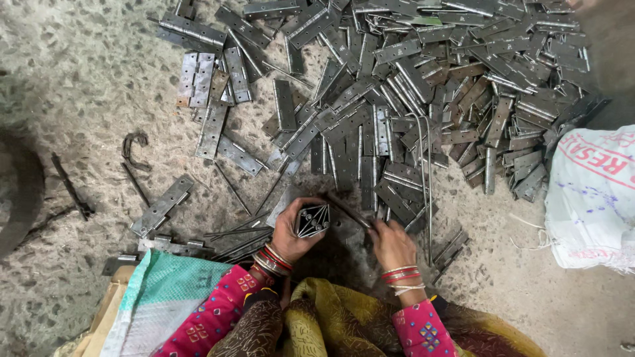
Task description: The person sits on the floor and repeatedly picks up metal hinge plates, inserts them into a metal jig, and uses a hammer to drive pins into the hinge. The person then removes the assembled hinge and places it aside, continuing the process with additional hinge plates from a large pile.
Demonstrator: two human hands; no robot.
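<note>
While I look down from my head camera, my left hand (291, 231) is curled around a bundle of hinges (312, 219), their ends facing up. My right hand (391, 241) rests just beside it, fingers pressed down on a thin rod (347, 210) below the hinge pile (423, 86).

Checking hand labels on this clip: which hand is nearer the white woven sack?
Right. The right hand lies closer to the white woven sack; the left hand, holding a hinge bundle, sits farther away.
</note>
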